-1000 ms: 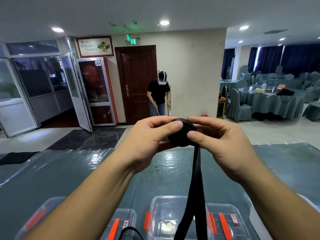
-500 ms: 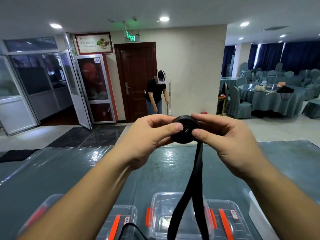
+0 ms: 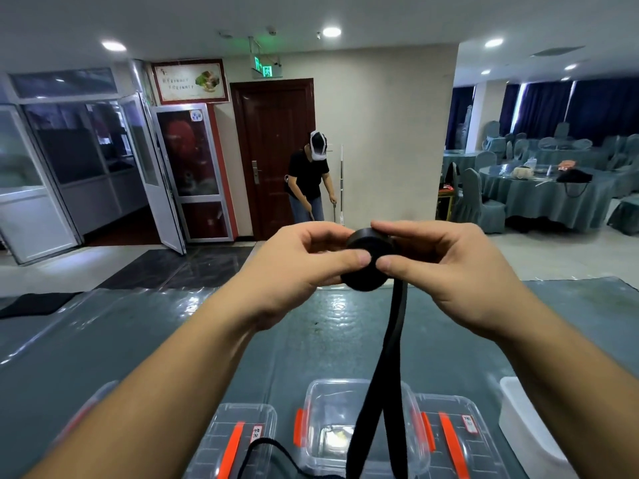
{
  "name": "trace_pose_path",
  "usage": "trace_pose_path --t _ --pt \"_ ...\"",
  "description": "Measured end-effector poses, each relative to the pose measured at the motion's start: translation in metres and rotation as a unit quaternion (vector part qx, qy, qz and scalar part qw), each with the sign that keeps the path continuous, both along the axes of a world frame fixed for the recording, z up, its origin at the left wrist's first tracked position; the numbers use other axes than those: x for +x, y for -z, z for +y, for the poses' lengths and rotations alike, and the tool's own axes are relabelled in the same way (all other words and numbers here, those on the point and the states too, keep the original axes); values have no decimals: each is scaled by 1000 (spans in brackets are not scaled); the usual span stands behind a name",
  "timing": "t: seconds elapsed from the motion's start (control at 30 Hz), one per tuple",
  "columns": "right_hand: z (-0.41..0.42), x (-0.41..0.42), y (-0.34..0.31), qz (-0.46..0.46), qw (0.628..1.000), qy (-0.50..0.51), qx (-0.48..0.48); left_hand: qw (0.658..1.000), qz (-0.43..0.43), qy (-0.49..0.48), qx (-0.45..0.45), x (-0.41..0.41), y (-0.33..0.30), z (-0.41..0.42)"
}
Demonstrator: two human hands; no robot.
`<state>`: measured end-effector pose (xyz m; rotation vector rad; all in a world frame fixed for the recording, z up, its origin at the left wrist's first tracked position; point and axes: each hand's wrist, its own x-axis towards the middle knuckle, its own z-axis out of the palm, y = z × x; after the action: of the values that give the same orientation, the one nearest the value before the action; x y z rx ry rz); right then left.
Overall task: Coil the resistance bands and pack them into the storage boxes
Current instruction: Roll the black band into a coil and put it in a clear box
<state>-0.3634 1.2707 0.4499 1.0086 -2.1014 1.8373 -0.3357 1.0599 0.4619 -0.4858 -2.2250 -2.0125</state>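
Hands raised at chest height over a table (image 3: pixel 103 347) covered in grey-green cloth under clear plastic; the left hand (image 3: pixel 297 271) and the right hand (image 3: pixel 446 271) both pinch a tight black coil of resistance band (image 3: pixel 367 259) between them, thumbs meeting on its near face and fingers curled round the back; the coil sits in the air above the far part of the table; the loose tail of the band (image 3: pixel 387 375) hangs straight down from the coil in two flat strands, passing in front of an open clear storage box (image 3: pixel 320 406) with orange clips at the near edge; two orange-striped clear lids (image 3: pixel 238 440) lie on either side of that box; a thin black cord (image 3: pixel 273 447) curls over the left lid; beyond the table a person in a black shirt (image 3: pixel 309 178) bends forward before a dark wooden door (image 3: pixel 273 146); round tables with grey-green cloths (image 3: pixel 539 198) fill the room on the right.
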Motion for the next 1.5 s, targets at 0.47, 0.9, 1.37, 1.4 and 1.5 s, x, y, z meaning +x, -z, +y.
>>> trace_pose_path --t 0.47,0.9,1.37,1.4,1.5 --pt "-4 4 -5 24 1000 8 4 998 31 -28 -56 0 -3 -4" --pt "-1 0 -1 4 1000 -5 -7 1000 13 -2 20 0 -4 2" --pt "2 2 -16 26 999 12 31 1000 13 -8 -22 -1 -10 -2" --pt "2 3 -16 24 999 5 38 999 12 -6 -43 0 -12 -5" --pt "-3 4 -9 17 1000 5 -11 1000 4 3 3 -1 -10 -9"
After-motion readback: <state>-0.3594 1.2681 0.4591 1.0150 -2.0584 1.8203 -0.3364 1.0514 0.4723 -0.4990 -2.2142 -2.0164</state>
